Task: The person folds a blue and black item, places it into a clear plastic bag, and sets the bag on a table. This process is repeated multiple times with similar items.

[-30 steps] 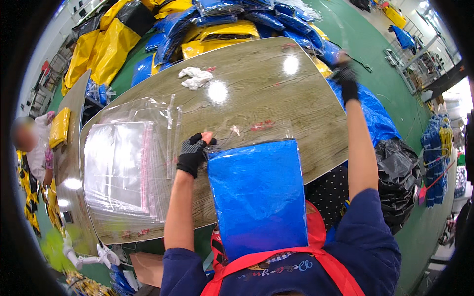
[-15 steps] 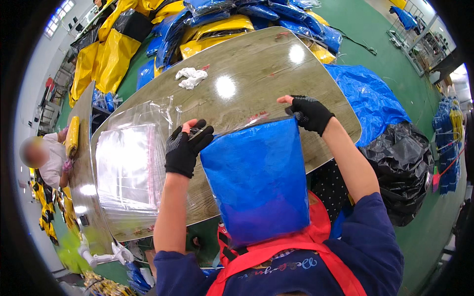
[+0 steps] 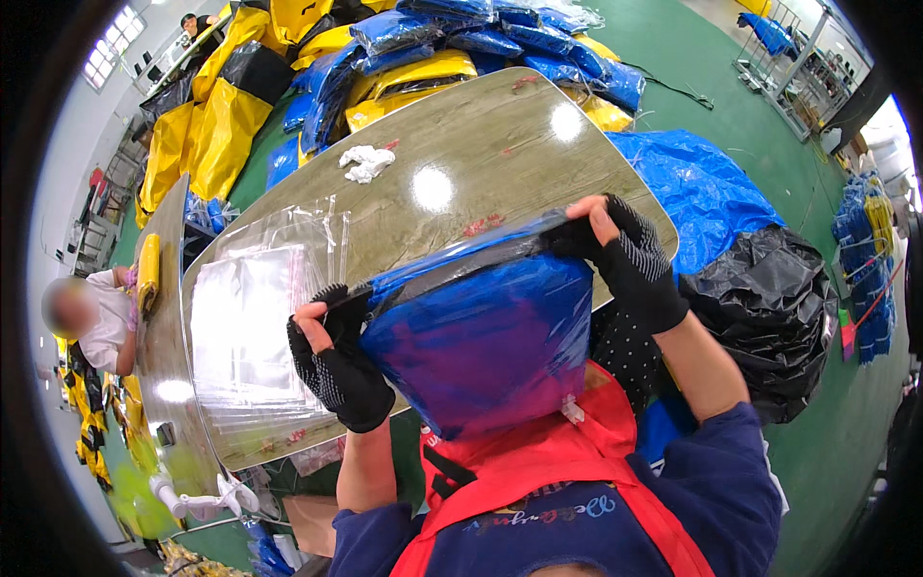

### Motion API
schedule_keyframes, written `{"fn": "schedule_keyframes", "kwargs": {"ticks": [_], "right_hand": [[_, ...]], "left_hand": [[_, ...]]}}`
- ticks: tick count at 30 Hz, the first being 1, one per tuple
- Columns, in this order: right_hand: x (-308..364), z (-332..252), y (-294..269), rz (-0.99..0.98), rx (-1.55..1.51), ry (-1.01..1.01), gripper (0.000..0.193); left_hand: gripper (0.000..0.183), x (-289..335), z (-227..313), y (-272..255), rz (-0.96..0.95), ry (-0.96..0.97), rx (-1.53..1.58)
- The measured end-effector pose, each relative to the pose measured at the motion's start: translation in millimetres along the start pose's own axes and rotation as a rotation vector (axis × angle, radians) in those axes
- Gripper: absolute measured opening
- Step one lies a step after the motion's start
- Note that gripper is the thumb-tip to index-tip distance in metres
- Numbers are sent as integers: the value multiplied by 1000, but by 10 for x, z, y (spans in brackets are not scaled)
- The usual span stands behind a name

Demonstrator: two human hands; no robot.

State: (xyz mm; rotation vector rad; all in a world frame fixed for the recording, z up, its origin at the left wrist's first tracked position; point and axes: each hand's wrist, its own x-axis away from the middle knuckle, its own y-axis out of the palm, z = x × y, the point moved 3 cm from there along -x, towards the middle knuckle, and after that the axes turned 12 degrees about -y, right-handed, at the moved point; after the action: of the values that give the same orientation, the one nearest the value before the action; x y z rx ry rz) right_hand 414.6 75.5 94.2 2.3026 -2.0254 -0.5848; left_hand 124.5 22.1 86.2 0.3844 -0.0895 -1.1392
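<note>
Between my hands is a folded blue package (image 3: 481,346) in a clear plastic bag, tilted against my red apron (image 3: 591,457). My left hand (image 3: 341,365), in a black glove with bare thumb and fingertip, is closed on the package's far left corner. At the far right corner, my right hand (image 3: 630,264), gloved the same way, grips the plastic edge with its thumb on top. A black strip runs along the far edge between the hands. Left of my left hand lies a stack of clear plastic bags (image 3: 248,322) on the wood-grain table (image 3: 481,125).
A crumpled white cloth (image 3: 367,163) lies on the table. Blue and yellow packages (image 3: 433,72) are heaped beyond it. Blue sheeting (image 3: 702,197) and a black plastic bundle (image 3: 764,317) sit to the right. At far left, a person (image 3: 106,322) handles a yellow package (image 3: 148,269).
The package's far edge has turned up, showing the black strip. My left hand has moved down and left, and both hands have closed round the corners. The view has shifted slightly.
</note>
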Motion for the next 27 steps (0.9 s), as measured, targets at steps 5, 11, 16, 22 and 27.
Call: {"fn": "schedule_keyframes", "kwargs": {"ticks": [5,11,16,22,27], "right_hand": [[241,357,-372,78,-80,-206,26],[330,730,-457,211,-20,-218,23],[356,801,-378,291,183,-273,22],[319,858,-315,268,155,-253,23],[259,360,-876,-95,152,52,31]], "left_hand": [[23,168,-75,-46,-325,154,-42],[14,73,-8,-236,-791,541,-1005],[21,-96,359,-370,-944,114,-1973],[33,-342,654,919,-710,433,-1254],[85,-396,-394,802,-1013,-309,-1706]]}}
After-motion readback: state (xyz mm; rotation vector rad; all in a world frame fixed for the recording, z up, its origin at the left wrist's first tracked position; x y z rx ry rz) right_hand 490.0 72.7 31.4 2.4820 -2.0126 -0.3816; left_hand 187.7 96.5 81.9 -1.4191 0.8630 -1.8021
